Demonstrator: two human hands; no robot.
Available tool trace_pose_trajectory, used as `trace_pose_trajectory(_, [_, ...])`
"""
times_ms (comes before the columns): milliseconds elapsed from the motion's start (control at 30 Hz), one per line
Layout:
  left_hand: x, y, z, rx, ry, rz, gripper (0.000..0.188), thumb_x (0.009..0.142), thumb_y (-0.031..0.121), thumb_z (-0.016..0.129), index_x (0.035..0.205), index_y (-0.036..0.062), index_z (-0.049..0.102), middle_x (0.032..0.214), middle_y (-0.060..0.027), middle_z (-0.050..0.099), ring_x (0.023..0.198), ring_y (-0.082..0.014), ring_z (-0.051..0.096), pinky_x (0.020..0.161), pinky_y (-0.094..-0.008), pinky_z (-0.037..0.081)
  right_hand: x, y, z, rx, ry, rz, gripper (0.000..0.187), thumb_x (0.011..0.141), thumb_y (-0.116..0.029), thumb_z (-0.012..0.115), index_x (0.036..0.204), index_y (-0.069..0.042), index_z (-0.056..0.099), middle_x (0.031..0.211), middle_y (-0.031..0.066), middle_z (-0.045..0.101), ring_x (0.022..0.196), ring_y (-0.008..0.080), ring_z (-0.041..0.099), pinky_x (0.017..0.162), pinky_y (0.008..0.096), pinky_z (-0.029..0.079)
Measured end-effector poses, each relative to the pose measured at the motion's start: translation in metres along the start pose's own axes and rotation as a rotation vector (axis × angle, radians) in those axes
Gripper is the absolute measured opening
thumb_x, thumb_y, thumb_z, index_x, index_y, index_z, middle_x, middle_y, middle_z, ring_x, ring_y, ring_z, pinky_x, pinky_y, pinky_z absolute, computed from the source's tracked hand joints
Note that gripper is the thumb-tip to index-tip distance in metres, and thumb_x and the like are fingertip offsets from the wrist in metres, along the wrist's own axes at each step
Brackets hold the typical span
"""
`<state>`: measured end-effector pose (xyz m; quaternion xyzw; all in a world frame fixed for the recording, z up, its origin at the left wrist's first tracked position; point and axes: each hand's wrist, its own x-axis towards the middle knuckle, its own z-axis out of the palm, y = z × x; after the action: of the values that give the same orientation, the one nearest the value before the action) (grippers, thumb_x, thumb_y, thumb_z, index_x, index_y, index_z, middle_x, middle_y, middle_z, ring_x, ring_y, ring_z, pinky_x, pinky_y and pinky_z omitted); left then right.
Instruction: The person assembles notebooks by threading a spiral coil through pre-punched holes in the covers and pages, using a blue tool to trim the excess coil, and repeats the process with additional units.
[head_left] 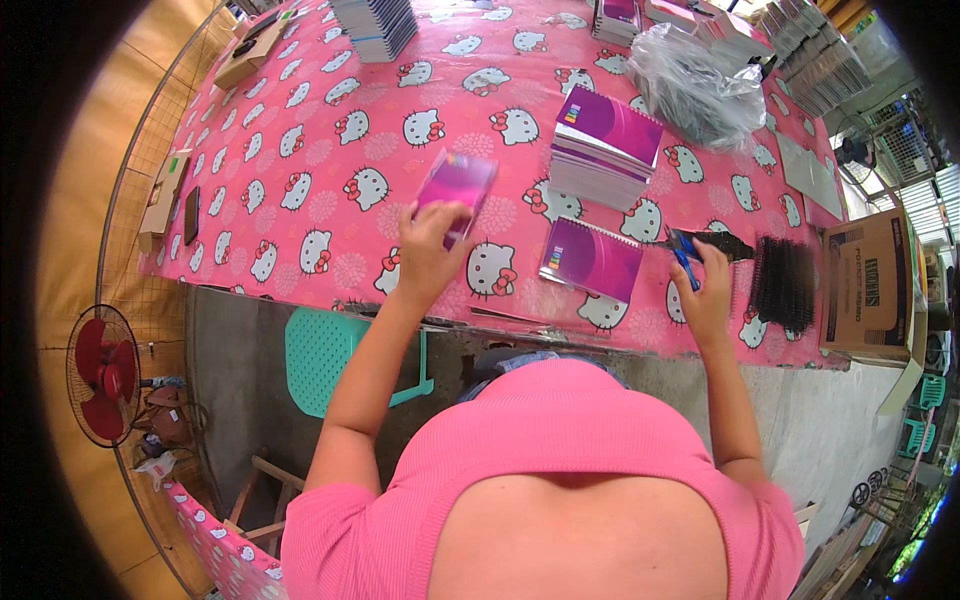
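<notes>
My left hand (432, 245) is closed on a small purple notebook (468, 182), tilted over the near middle of the table. My right hand (708, 295) has its fingers round the blue handles of a small hand tool (683, 262), which looks like pliers; its jaws are hard to make out. Between my hands, a second purple notebook (595, 262) lies flat with spiral binding along its top edge. Behind it stands a stack of similar notebooks (607, 140). Right of my right hand lies a bundle of black binding coils (785, 285), with more dark coils (727, 244) beside it.
A pink patterned cloth (330, 225) covers the table. A clear plastic bag (695, 88) lies behind the notebook stack, and a cardboard box (868, 283) stands at the right edge. More stacks (375, 28) line the far side. A green stool (325, 360) sits below the left front edge.
</notes>
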<state>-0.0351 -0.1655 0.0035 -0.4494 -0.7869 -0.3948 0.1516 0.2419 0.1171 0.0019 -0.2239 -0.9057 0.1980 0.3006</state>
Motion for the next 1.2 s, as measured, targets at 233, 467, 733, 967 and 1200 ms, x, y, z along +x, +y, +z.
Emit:
trace_pose_trajectory(233, [0.017, 0.031, 0.005, -0.418, -0.081, -0.65, 0.015, 0.094, 0.018, 0.058, 0.099, 0.0059, 0.064, 0.078, -0.0022, 0.067, 0.065, -0.0055, 0.054, 0.06, -0.0277, 0.043, -0.064, 0.024, 0.031, -0.256, 0.066, 0.173, 0.053, 0.079, -0.032, 0.07, 0.12, -0.002, 0.053, 0.112, 0.019, 0.053, 0.104, 0.0357, 0.05, 0.09, 0.0457, 0.036])
trace_pose_trajectory(467, [0.172, 0.155, 0.079, -0.961, 0.006, -0.11, 0.058, 0.096, 0.015, 0.052, 0.144, 0.0022, 0.022, 0.091, -0.0106, 0.066, 0.073, -0.0114, 0.061, 0.066, -0.0259, 0.047, -0.06, 0.025, 0.03, -0.253, -0.001, 0.192, 0.053, 0.078, -0.036, 0.068, 0.118, -0.004, 0.053, 0.114, 0.0173, 0.052, 0.108, 0.0353, 0.047, 0.094, 0.0501, 0.032])
trace_pose_trajectory(733, [0.36, 0.152, 0.197, -0.15, -0.162, -0.104, 0.087, 0.075, 0.056, 0.069, 0.13, -0.0069, 0.046, 0.105, -0.0236, 0.064, 0.091, -0.0273, 0.067, 0.086, -0.0389, 0.048, -0.052, 0.005, 0.021, -0.26, -0.086, 0.214, 0.058, 0.077, -0.038, 0.07, 0.121, -0.005, 0.052, 0.122, 0.015, 0.051, 0.118, 0.0326, 0.046, 0.101, 0.0537, 0.029])
trace_pose_trajectory(967, [0.177, 0.154, 0.126, -0.24, -1.103, 0.22, 0.027, 0.087, 0.024, 0.06, 0.103, 0.0018, 0.065, 0.099, -0.0172, 0.066, 0.093, -0.0282, 0.064, 0.083, -0.0383, 0.048, -0.011, 0.083, -0.026, -0.079, 0.262, 0.426, 0.034, 0.082, -0.025, 0.065, 0.102, 0.002, 0.059, 0.102, 0.0191, 0.058, 0.097, 0.038, 0.055, 0.084, 0.0431, 0.044])
trace_pose_trajectory(1200, [0.073, 0.092, 0.157, -0.226, -1.029, 0.018, 0.034, 0.072, 0.025, 0.078, 0.097, 0.0029, 0.069, 0.088, -0.0192, 0.067, 0.083, -0.0337, 0.065, 0.072, -0.0395, 0.05, 0.008, 0.143, -0.014, -0.374, 0.005, 0.569, 0.024, 0.079, -0.019, 0.065, 0.093, 0.0, 0.061, 0.093, 0.0195, 0.06, 0.089, 0.0376, 0.06, 0.076, 0.0456, 0.048])
